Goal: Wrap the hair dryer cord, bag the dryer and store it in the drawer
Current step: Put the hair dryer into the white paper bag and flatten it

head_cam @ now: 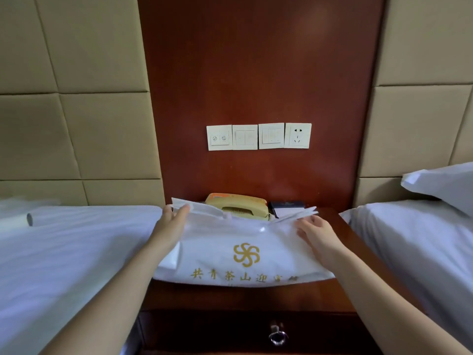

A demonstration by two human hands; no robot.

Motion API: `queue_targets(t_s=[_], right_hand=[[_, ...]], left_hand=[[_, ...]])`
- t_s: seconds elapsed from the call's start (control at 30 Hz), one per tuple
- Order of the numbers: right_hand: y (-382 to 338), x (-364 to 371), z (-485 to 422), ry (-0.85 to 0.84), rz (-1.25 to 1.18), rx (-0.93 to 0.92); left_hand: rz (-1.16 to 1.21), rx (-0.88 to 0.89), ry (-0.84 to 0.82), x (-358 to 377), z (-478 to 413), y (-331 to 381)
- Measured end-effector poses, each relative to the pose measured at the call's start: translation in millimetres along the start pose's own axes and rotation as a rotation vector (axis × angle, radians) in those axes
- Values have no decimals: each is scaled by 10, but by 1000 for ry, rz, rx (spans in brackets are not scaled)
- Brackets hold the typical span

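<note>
both hands on bag (245,254) atop nightstand (256,295). my left hand (174,219) at mouth corner, fingers over edge, pinching or not i cannot tell; right hand (317,237) flat, spread, holding nothing. dryer unseen, likely bagged. drawer (204,331) shut; storing left.
</note>
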State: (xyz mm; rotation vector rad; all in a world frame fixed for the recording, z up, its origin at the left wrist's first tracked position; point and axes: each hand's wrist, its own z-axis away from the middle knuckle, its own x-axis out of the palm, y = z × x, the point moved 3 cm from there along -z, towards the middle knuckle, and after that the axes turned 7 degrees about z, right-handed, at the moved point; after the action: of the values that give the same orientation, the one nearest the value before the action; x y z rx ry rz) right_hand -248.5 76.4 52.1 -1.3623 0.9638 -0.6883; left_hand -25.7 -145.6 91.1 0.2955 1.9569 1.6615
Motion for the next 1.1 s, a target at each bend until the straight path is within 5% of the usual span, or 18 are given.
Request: queue_targets(t_s=[0.1, 0.23, 0.37, 0.5, 0.6, 0.7, 0.8, 1.1], right_hand=[[2, 91, 59, -105, -93, -58], [5, 245, 111, -216, 356, -121], [7, 418, 170, -153, 898, -256], [-107, 274, 443, 129, 1154, -366], [-69, 38, 744, 255, 1034, -404], [64, -223, 828, 175, 822, -233], [195, -357, 759, 106, 564, -41], [310, -227, 764, 212, 81, -68]], left_hand=[[-253, -3, -81, 107, -93, -170], [-686, 126, 258, 38, 8, -154], [-480, 104, 314, -39, 223, -211], [-230, 98, 314, -152, 390, -432], [68, 56, 322, -225, 482, -557], [293, 92, 338, -275, 610, -587], [326, 153, 330, -249, 792, -625], [374, 248, 321, -131, 1142, -900]])
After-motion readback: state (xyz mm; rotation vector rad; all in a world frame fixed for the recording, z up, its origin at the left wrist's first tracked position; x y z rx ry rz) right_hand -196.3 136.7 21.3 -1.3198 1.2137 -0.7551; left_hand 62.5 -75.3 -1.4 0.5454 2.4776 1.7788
